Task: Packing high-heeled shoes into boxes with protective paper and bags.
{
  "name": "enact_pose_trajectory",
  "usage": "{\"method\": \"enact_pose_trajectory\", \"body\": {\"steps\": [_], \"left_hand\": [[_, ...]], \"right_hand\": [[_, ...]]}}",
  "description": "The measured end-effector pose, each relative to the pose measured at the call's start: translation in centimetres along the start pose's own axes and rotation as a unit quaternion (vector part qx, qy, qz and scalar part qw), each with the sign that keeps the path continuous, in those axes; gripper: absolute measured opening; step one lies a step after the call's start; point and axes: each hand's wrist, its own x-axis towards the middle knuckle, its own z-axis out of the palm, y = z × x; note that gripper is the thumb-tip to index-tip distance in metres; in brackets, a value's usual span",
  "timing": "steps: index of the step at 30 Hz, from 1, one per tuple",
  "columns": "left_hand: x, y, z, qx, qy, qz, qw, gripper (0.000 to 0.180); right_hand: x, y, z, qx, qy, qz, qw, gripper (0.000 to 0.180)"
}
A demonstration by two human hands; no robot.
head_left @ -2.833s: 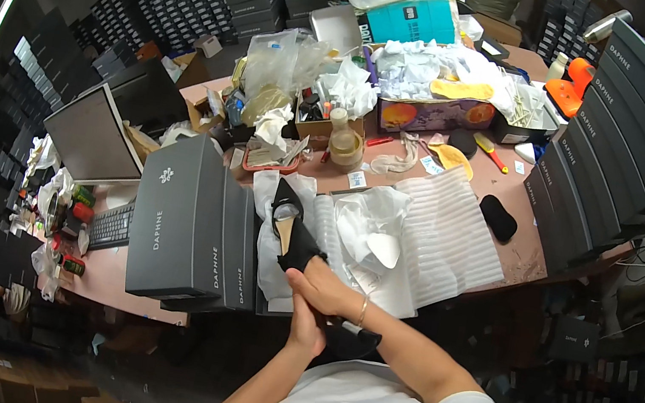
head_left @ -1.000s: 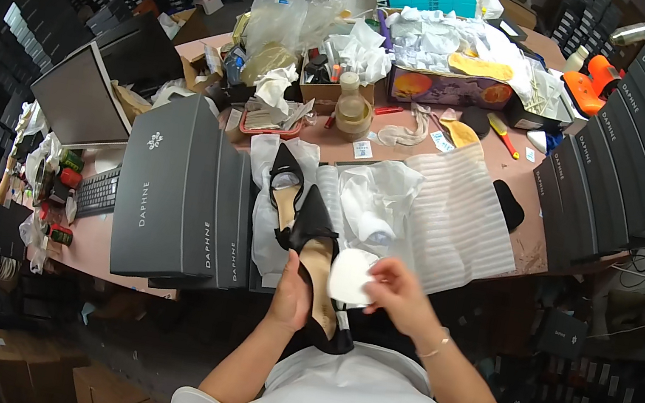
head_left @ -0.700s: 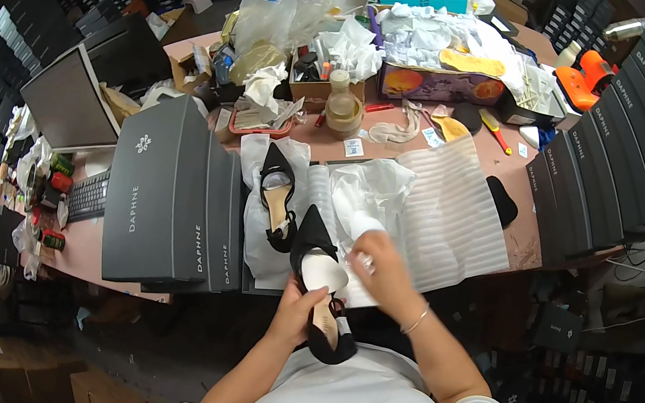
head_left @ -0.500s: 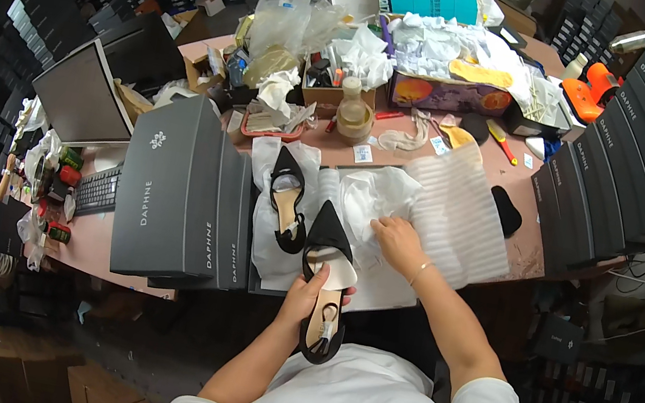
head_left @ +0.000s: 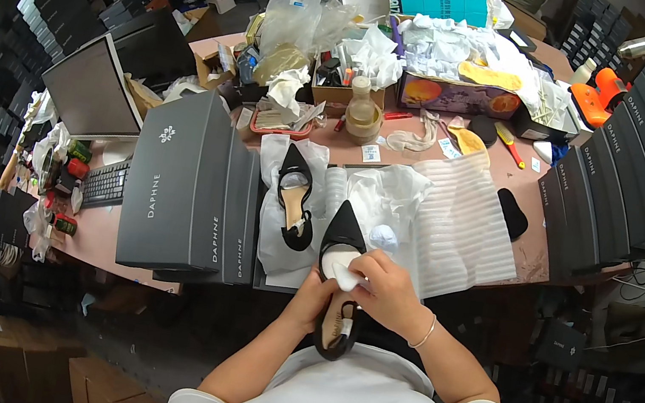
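One held black shoe points lengthwise forward, its tilt unclear.

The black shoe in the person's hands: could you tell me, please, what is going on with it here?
The person's left hand holds the black shoe, toe pointing away, while the right hand pinches a white piece at its opening. Another black shoe lies on white paper to the left, between the held shoe and the grey boxes.
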Motion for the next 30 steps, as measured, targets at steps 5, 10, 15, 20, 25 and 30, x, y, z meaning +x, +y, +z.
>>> {"method": "enact_pose_trajectory", "body": {"steps": [5, 10, 15, 20, 25, 30], "left_hand": [[1.0, 0.3, -3.2, 0.128, -0.028, -0.060, 0.990, 0.033], [-1.7, 0.2, -0.3, -0.134, -0.034, -0.091, 0.986, 0.047], [-3.5, 0.1, 2.5, -0.136, 0.120, -0.026, 0.983, 0.040], [-2.2, 1.5, -1.4, -0.148, 0.025, -0.093, 0.984, 0.050], [-1.3, 3.3, 1.1, -0.063, 0.036, -0.047, 0.996, 0.061], [-0.7, 3.5, 2.3, -0.109, 0.068, -0.026, 0.991, 0.066]], "right_hand": [[-0.2, -0.2, 0.2, -0.038, -0.019, -0.021, 0.999, 0.032], [1.4, 1.8, 3.1, -0.259, -0.017, -0.062, 0.964, 0.017], [2.6, 3.4, 8.1, -0.296, -0.107, 0.027, 0.949, 0.069], [1.2, 8.5, 0.2, -0.085, -0.128, 0.127, 0.980, 0.075], [-0.9, 14.3, 2.8, -0.275, -0.146, 0.187, 0.932, 0.048], [1.0, 3.3, 0.0, 0.120, -0.085, 0.104, 0.984, 0.030]]}}
